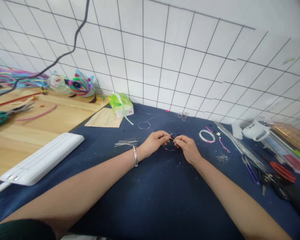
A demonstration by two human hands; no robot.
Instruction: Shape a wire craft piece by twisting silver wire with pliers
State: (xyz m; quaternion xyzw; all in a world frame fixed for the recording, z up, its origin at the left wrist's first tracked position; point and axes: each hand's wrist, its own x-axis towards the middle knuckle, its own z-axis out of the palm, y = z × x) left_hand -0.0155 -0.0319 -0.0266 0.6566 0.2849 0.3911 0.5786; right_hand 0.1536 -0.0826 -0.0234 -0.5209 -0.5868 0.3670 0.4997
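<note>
Both hands meet mid-table over the dark blue cloth [152, 196], fingertips nearly touching. L hand [160, 139] is in a thumb-and-finger pinch; R hand [186, 145] mirrors it. B/w them: a thin wire ring [169, 150], its lower arc hanging just below the fingers, plus a small dark piece [173, 138] right at the fingertips. Both hands look closed on this work; can't tell exactly which finger presses ring vs. dark piece, nor how the two join.

Step in hand, my read: fine two-handed fiddling at one spot on the ring, prob. threading or fastening. Next move calls for a steady L pinch, light R fingertip control & no bending of the wire; main risk is a slip, as the parts are tiny.

Nearby: a 2nd wire hoop w/ pink bits [150, 125] lies flat beyond L hand; a bundle of straight wires [126, 142] sits near L wrist. On R side, apart from the hand: a white ring-shaped coil [203, 138], a twisted pink strand [224, 145], wire offcuts [223, 157] & purple-handled scissors [251, 173].
</note>
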